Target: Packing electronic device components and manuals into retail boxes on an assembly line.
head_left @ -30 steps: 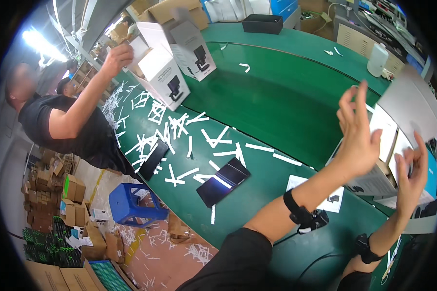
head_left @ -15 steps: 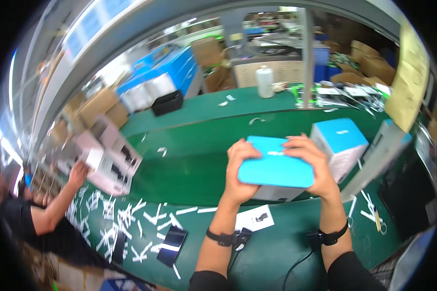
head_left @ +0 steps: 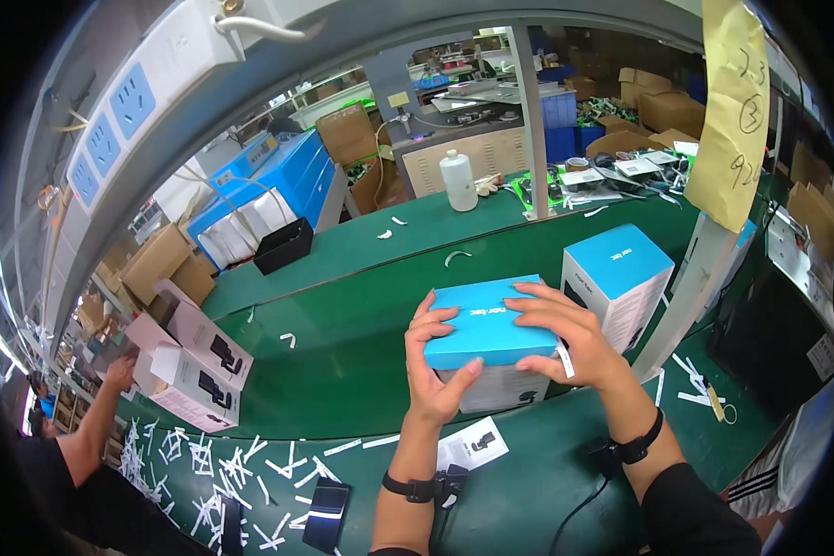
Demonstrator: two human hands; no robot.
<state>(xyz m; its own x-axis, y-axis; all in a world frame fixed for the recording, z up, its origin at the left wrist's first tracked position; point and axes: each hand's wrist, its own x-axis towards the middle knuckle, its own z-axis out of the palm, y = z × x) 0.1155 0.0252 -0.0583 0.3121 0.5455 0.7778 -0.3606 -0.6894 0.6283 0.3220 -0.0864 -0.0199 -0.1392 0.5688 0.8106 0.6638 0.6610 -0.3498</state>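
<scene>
A white carton with a bright blue top (head_left: 496, 324) stands on the green bench in front of me. My left hand (head_left: 433, 366) grips its left side, with the thumb on the near edge and the fingers over the top. On the other side my right hand (head_left: 570, 334) is wrapped round the box, fingers spread on the blue top. A small white strip (head_left: 565, 360) sticks out beside the right fingers; whether it is held or stuck on cannot be seen. A printed white leaflet (head_left: 473, 444) lies close by, nearer to me.
A second blue-topped carton (head_left: 618, 283) stands at the right, beside a metal post (head_left: 676, 296). Loose white strips (head_left: 236, 473) and a dark flat panel (head_left: 326, 515) lie at the left front. A co-worker's hand (head_left: 120, 371) is at open white boxes (head_left: 195, 389). A white bottle (head_left: 459, 181) stands behind.
The carton, tilted toward me before, now sits more level between my hands. My left thumb has come onto its near edge. A white strip now shows by my right fingers. The view has shifted.
</scene>
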